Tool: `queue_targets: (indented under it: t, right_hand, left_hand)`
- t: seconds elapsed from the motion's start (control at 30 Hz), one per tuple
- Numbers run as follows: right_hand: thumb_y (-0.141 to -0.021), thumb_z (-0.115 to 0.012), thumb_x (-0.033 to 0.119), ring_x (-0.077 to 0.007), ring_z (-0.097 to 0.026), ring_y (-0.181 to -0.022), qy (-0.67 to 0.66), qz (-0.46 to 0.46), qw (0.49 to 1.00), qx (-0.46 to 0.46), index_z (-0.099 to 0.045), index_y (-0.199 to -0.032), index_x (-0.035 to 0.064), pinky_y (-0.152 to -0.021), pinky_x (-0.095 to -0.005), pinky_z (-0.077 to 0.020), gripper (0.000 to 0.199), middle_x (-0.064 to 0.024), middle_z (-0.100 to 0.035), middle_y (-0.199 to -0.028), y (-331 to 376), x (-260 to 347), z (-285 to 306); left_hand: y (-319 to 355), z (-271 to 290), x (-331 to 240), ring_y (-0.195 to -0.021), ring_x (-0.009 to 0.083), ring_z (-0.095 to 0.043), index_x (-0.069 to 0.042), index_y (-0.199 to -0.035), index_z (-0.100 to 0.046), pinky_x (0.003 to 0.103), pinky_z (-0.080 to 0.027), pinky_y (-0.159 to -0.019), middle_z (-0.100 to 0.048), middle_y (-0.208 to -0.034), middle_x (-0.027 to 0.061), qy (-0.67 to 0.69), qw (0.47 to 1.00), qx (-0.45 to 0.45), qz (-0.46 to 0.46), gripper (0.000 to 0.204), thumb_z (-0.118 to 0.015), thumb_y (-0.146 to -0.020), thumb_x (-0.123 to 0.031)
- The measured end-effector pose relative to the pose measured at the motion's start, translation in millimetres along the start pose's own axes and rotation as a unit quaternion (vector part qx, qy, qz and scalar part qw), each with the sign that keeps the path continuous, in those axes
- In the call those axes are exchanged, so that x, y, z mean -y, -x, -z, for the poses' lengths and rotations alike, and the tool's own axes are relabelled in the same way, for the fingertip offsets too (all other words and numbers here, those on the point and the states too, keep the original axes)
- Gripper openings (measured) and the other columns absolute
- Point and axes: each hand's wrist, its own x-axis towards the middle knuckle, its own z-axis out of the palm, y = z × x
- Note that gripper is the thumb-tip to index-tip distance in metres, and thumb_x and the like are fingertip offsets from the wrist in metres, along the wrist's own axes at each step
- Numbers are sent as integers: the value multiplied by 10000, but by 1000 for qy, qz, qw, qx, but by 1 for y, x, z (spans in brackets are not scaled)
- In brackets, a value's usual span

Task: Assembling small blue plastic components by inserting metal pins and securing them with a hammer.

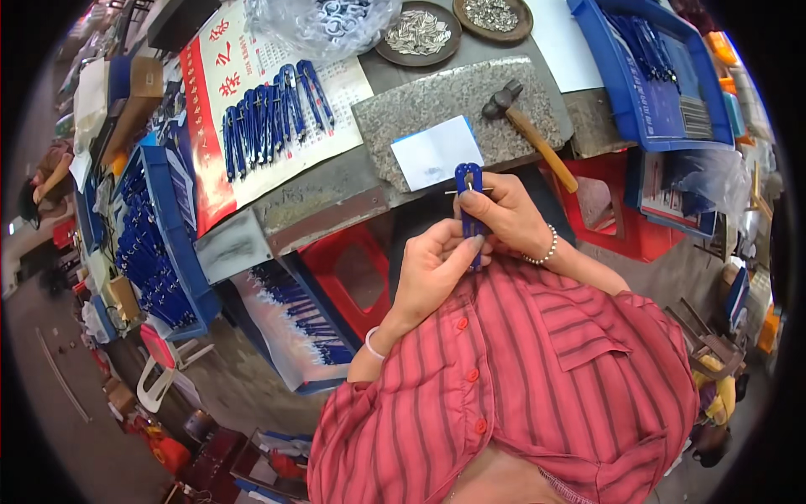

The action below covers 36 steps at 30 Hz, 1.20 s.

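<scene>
In front of my chest, my left hand (438, 262) and my right hand (508, 217) both hold a slim blue tool part (473, 223), handle-shaped, with a slotted rounded top. A thin metal pin sticks out sideways near that top. My left fingers pinch its lower end; my right thumb presses on its upper part. Just beyond lies a white sheet of paper (438, 158) on a speckled stone slab (378, 113). A hammer (544, 151) with a wooden handle rests on the slab's right side, its handle jutting over the near edge.
Similar blue parts (273, 113) lie in a row on a printed poster (336, 80). Behind the slab stand two round dishes (420, 57) (510, 38) of small metal pieces. Blue crates (191, 277) (600, 50) flank the bench, and red stools (378, 244) (655, 239) sit underneath.
</scene>
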Motion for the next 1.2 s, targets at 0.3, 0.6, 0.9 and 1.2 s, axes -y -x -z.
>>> queue_targets:
  t: [0.3, 0.6, 0.9, 1.2]
  right_hand:
    - [-896, -649, 168, -18, -521, -684, -104, 37, 991, -69, -572, -959, 24, -571, -188, -435, 175, 21, -577, -788, -2, -7, -9]
    - [-928, -616, 275, -30, -519, -692, -58, 110, 986, -115, -601, -912, 6, -607, -193, -437, 270, 16, -587, -775, -5, -11, -6]
    - [-845, -653, 58, -58, -570, -761, -102, 63, 992, -44, -441, -1221, 16, -607, -193, -509, 433, -59, -544, -1155, -5, -3, -10]
    - [-874, -646, 97, -33, -514, -708, -65, 45, 996, -39, -550, -1068, 14, -608, -187, -436, 231, -4, -584, -943, -7, -20, -1]
  left_hand:
    - [-1, 3, 2, -815, 111, -648, 54, -1035, -591, 244, -534, -761, -674, -924, 83, -3, 1000, 3, 4, 155, -566, -932, -58]
    - [-2, 3, 2, -815, 110, -647, 56, -1037, -593, 240, -529, -756, -674, -922, 82, -10, 1000, 5, -8, 161, -566, -933, -65]
    - [-3, 6, 1, -823, 110, -644, 58, -1036, -595, 239, -527, -759, -672, -937, 84, -1, 1000, -3, -11, 154, -559, -936, -53]
    - [-1, 6, 1, -820, 124, -653, 48, -1052, -584, 256, -540, -760, -674, -933, 95, -5, 1000, 5, -8, 153, -557, -940, -53]
